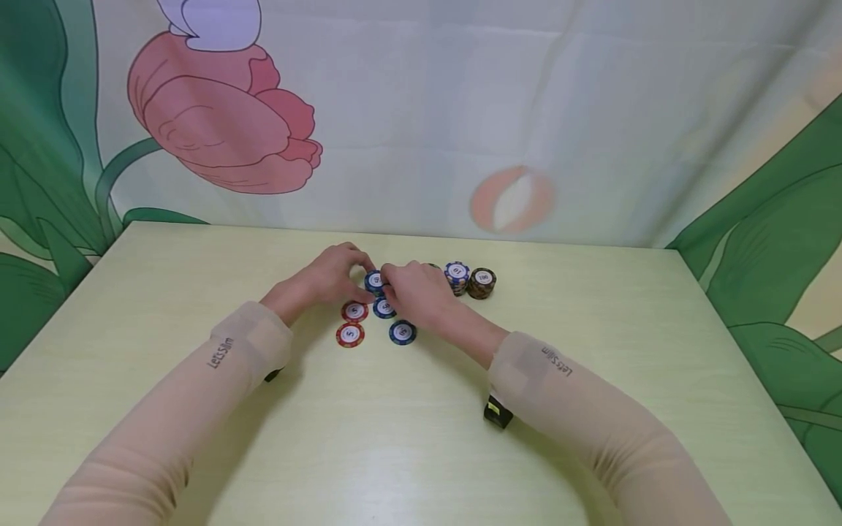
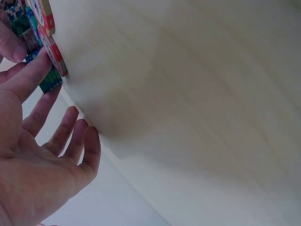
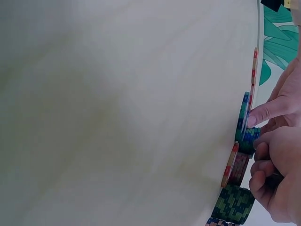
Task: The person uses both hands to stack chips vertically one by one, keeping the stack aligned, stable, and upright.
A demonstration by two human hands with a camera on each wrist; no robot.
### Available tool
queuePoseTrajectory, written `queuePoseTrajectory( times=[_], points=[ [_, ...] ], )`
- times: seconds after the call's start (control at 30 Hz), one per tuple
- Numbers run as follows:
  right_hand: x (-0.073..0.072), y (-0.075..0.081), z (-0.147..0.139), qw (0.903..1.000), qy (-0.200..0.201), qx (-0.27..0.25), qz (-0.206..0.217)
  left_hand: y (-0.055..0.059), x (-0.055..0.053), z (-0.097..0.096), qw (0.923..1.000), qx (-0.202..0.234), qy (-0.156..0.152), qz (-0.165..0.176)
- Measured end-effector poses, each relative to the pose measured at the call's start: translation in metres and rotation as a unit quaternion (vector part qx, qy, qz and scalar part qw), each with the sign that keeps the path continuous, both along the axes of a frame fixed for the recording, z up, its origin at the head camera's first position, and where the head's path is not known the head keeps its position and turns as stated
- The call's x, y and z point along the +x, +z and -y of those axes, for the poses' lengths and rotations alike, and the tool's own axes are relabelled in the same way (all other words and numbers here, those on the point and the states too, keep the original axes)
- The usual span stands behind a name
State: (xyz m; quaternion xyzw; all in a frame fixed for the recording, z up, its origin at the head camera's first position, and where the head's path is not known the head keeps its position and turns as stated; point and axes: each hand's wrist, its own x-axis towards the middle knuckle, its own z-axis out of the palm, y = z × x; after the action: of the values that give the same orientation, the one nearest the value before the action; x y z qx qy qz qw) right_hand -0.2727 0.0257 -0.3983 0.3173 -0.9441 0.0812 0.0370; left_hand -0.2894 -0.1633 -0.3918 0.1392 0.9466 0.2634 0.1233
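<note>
In the head view, both hands meet over a short stack of blue poker chips point(image 1: 374, 282) on the table. My left hand point(image 1: 332, 274) grips it from the left, its thumb in front and a finger behind; the other fingers curve loosely, as the left wrist view shows. From the right, my right hand point(image 1: 421, 292) has thumb and index fingertips at the stack's edge, its other fingers curled. Nearer me lie single blue chips point(image 1: 403, 333) and red chips point(image 1: 351, 334). A green chip stack point(image 3: 233, 205) and a red stack point(image 3: 241, 165) show in the right wrist view.
Right of the right hand stand a taller blue-and-white chip stack point(image 1: 457, 275) and a dark chip stack point(image 1: 482, 283). The pale wooden table point(image 1: 368, 438) ends at a printed curtain point(image 1: 395, 109) behind. Black wrist cameras sit under both sleeves point(image 1: 552, 380).
</note>
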Motion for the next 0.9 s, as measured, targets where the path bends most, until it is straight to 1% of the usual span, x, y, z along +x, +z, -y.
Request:
queuePoseTrajectory(
  times=[0.33,0.47,0.6,0.67,0.8,0.9],
  points=[
    [0.001,0.003,0.003,0.9998,-0.013,0.012,-0.004,0.002,0.001,-0.001,1.0000,0.001,0.006,0.005],
    [0.003,0.005,0.003,0.9998,-0.008,0.020,-0.005,0.002,0.001,0.000,0.9999,-0.001,0.008,0.006],
    [0.006,0.012,0.001,0.9997,0.006,0.024,-0.001,0.002,0.002,0.000,1.0000,0.001,0.006,0.005],
    [0.008,0.017,-0.001,0.9996,0.014,0.024,0.007,0.002,0.003,0.000,1.0000,0.002,0.005,0.004],
    [0.012,0.028,-0.005,0.9985,0.027,0.025,0.039,0.002,0.002,0.000,1.0000,0.004,0.004,0.004],
    [0.016,0.033,-0.009,0.9964,0.030,0.039,0.070,0.001,0.001,0.000,1.0000,0.005,0.002,0.004]
  ],
)
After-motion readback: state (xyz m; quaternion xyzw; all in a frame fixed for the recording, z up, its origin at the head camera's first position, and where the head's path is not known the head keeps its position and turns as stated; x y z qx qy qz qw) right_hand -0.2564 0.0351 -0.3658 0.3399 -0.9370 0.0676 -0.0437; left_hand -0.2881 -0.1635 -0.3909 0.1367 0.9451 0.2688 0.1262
